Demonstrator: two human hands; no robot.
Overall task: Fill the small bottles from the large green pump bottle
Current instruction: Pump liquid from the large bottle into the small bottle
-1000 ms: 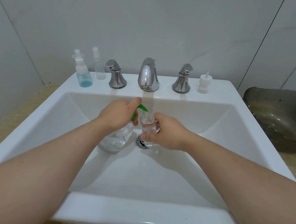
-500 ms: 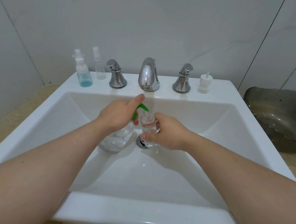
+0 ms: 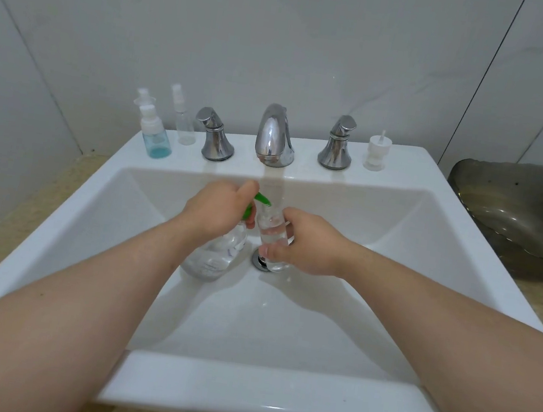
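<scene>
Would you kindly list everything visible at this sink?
sink: 1, white, centre.
spout: 1, chrome, back ledge, middle.
tap handles: 2, chrome, flanking the spout.
drain: 1, chrome, basin bottom.
blue-liquid bottle: 1, clear, white pump, ledge far left.
slim spray bottle: 1, clear, right of it.
pump cap: 1, white, ledge right.
dish: 1, dark, counter right.
large pump bottle: 1, clear, green pump, in basin.
small bottle: 1, clear, under the green nozzle.
left hand: 1, grips the large pump bottle's pump.
right hand: 1, holds the small bottle.
</scene>
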